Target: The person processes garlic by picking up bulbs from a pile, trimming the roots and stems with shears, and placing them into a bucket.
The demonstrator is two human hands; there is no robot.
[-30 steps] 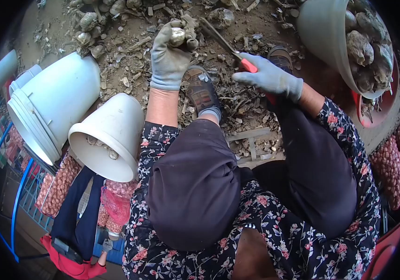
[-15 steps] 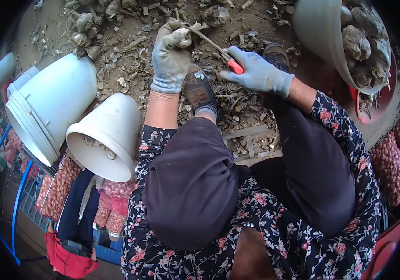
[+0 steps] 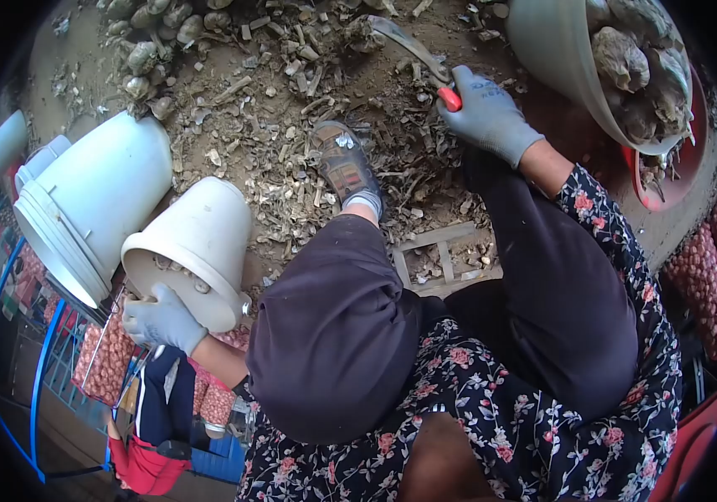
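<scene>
My right hand (image 3: 492, 117), in a grey glove, is closed round the red handle of a knife (image 3: 413, 46). Its long curved blade points up and left above the littered ground. Down at the left, my gloved left hand (image 3: 161, 322) is at the mouth of a tipped white bucket (image 3: 208, 213), thumb and fingers apart, with nothing visible in it. Inside that bucket lie a few garlic bulbs (image 3: 174, 268). More garlic bulbs with stalks (image 3: 145, 58) are heaped on the ground at the upper left.
Stacked white buckets (image 3: 115, 184) stand at the left. At the upper right a bucket (image 3: 555, 63) holds large garlic bulbs. Stalk scraps (image 3: 283, 142) cover the ground around my shoe (image 3: 346, 163). A person in red (image 3: 153, 464) is beside filled net sacks (image 3: 103, 364).
My left hand has moved from the knife, where it held a garlic bulb, down left to the bucket; the bulb is no longer in it. My right hand has shifted slightly up and right.
</scene>
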